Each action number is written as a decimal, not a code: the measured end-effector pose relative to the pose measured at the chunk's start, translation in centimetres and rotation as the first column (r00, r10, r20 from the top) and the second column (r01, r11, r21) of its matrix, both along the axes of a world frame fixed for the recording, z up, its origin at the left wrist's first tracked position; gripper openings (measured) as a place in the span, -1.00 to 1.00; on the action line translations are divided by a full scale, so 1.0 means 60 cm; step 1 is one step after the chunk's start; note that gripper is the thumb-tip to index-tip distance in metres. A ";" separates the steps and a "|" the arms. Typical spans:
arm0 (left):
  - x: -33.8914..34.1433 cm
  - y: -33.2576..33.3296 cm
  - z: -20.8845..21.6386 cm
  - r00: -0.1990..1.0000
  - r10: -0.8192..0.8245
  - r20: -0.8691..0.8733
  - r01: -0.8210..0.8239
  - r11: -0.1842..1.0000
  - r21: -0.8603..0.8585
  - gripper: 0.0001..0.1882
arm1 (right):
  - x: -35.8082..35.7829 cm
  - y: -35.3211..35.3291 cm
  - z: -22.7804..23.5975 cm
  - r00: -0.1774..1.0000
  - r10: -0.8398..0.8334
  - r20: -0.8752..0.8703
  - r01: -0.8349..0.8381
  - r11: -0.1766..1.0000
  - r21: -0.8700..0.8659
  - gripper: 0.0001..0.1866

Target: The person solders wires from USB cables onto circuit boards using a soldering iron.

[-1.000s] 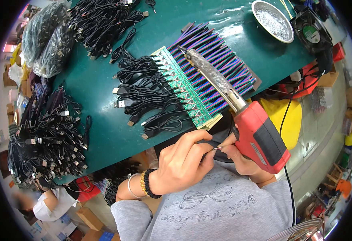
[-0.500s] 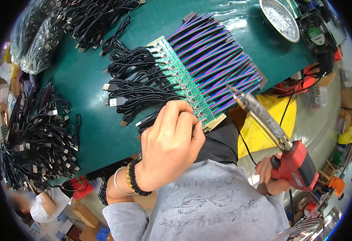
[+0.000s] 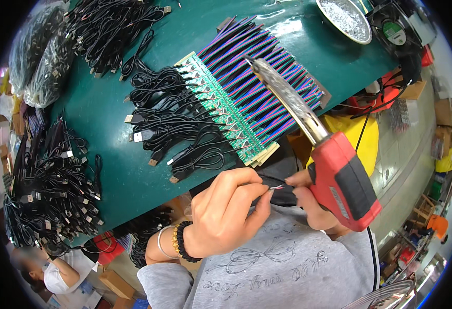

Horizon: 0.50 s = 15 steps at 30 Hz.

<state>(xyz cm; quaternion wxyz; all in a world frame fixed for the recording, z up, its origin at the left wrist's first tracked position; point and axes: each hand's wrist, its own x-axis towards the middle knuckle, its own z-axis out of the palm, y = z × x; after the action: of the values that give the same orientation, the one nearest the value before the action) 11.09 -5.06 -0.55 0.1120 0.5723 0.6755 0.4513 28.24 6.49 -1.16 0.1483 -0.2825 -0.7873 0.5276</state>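
Thumb and fingers of my left hand (image 3: 226,211) pinch a cable end, whose thin stripped wires (image 3: 277,188) stick out to the right. My right hand (image 3: 312,207) is wrapped round the handle of a red and black soldering gun (image 3: 345,180). Its fingertips are close to the wire ends. The gun's long metal nose points up and left, above the ribbons of coloured wires (image 3: 267,77). Those ribbons run from a row of green circuit boards (image 3: 223,105) on the table. Black USB cables (image 3: 200,158) extend from the boards' left side.
The green table (image 3: 118,190) also bears more black cables (image 3: 105,31), bagged cables (image 3: 43,56), a cable heap (image 3: 51,185) at left, a metal dish of whitish bits (image 3: 347,20) and a small fan (image 3: 393,32). A co-worker (image 3: 61,270) sits at lower left.
My left hand has come back from the boards toward my body and now pinches a wire end. My right hand has brought the soldering gun left and up, its fingertips near the left hand.
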 end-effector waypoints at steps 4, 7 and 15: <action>0.003 -0.005 -0.006 0.999 -0.026 0.047 0.025 1.000 0.015 -0.73 | -0.019 0.006 -0.013 0.987 0.089 -0.134 -0.085 0.996 0.038 -0.78; 0.001 -0.003 -0.005 0.997 -0.037 0.069 0.036 0.999 0.014 -0.73 | -0.020 0.003 -0.010 0.986 0.083 -0.143 -0.077 0.996 0.046 -0.77; -0.008 -0.007 0.003 0.996 -0.081 0.033 0.081 0.996 -0.024 -0.77 | -0.021 0.008 -0.007 0.981 0.149 -0.122 -0.138 0.986 0.095 -0.88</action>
<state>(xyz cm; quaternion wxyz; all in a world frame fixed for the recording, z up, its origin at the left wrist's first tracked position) 10.62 -5.48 -0.38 0.1480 0.5906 0.6555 0.4469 26.95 6.95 -1.57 0.1723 -0.1836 -0.8164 0.5197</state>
